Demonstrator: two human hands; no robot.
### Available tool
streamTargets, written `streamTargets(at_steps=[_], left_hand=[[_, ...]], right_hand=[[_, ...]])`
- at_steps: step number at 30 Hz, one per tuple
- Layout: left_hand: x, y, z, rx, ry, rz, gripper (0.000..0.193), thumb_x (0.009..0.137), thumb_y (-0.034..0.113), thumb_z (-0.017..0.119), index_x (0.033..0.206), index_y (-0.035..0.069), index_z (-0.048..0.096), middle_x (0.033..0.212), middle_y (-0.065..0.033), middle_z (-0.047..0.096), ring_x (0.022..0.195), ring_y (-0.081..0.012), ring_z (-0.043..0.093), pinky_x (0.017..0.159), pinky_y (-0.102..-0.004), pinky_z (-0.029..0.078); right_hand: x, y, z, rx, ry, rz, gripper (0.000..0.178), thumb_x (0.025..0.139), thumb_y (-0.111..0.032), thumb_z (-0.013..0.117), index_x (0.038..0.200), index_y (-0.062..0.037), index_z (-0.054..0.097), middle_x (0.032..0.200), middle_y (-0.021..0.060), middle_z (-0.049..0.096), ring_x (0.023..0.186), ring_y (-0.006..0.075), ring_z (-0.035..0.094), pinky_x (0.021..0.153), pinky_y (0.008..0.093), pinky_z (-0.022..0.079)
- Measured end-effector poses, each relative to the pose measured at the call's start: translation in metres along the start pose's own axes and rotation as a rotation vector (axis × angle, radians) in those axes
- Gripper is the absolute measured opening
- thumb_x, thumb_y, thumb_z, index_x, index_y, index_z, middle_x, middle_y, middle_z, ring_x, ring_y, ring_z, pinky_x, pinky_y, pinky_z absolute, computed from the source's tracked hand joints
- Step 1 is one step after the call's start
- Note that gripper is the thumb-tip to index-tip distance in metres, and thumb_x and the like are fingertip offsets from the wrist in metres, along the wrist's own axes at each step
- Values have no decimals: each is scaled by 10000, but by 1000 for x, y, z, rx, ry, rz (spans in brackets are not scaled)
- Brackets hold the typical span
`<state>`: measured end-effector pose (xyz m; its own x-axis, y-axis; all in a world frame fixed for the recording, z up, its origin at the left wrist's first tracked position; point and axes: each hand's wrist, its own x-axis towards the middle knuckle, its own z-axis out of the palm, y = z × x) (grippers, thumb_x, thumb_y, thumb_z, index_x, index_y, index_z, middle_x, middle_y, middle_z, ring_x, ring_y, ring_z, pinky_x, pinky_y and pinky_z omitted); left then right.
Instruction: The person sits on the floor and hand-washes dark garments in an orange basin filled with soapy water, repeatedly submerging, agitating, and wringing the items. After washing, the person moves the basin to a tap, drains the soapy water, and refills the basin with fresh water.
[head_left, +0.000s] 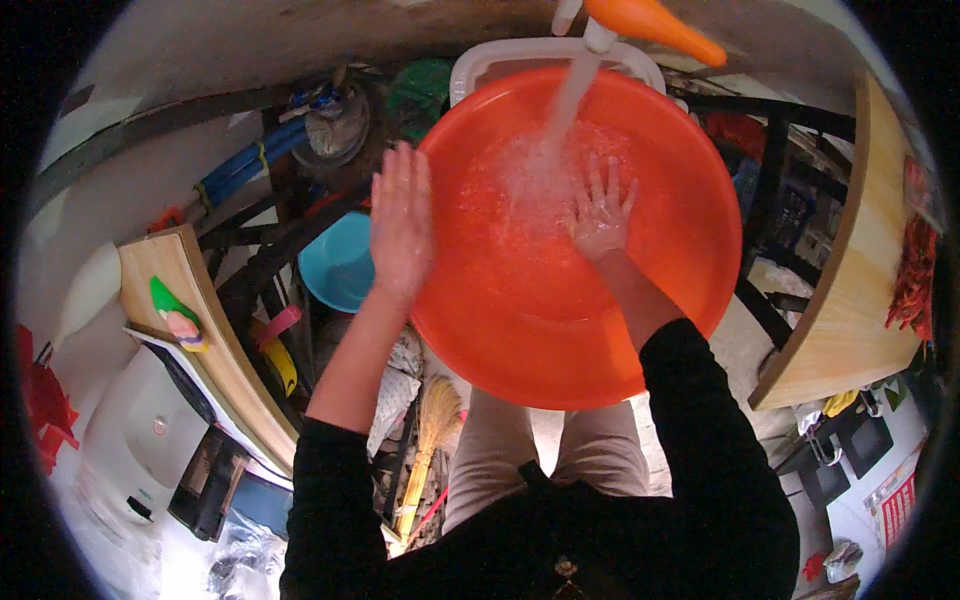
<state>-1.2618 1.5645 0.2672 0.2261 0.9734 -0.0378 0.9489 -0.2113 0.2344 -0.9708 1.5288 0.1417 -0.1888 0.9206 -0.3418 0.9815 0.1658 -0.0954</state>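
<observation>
A large orange-red basin [560, 350] stands in front of me, with water in it. From a tap [600, 38] with an orange handle [660, 25], a stream of water [570, 100] pours in and foams where it lands. My right hand [602, 215] is inside the basin with its fingers spread, beside the splashing water, and holds nothing. At the basin's left rim is my left hand [402, 225], wet and flat with the fingers stretched upward. It seems to rest against the rim's outside, though contact is hard to make out.
A white tub [480, 65] sits behind the basin. On the left, lower down, is a blue bowl [335, 265] by a dark metal frame [250, 285]. A straw broom [425, 450] stands near my legs. Wooden boards flank both sides, the right one [835, 310] larger.
</observation>
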Motion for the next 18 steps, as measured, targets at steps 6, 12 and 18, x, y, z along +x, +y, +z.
streamTargets(at_steps=[6, 12, 18], left_hand=[[79, 6, 33, -109, 14, -40, 614, 891, 92, 513, 1492, 97, 385, 1397, -169, 511, 1259, -376, 517, 1072, -472, 414], [178, 66, 67, -169, -14, 313, 617, 873, 158, 543, 1476, 209, 427, 1440, -66, 508, 1335, -283, 480, 1072, -364, 439], [111, -5, 22, -172, -105, 286, 659, 853, 35, 480, 1494, 165, 400, 1547, -63, 394, 1421, -248, 386, 1086, -359, 436]], right_hand=[[1, -1, -8, -11, -50, -18, 537, 954, -443, 476, 1437, -208, 502, 1645, 85, 161, 1509, 375, 89, 1150, 696, 12], [0, -3, -6, -32, -11, -17, 560, 944, -446, 480, 1433, -173, 501, 1631, 95, 202, 1500, 387, 111, 1153, 692, 3], [2, -2, 1, -77, -6, 7, 598, 922, -469, 469, 1450, -188, 483, 1616, 80, 240, 1505, 379, 99, 1159, 688, 1]])
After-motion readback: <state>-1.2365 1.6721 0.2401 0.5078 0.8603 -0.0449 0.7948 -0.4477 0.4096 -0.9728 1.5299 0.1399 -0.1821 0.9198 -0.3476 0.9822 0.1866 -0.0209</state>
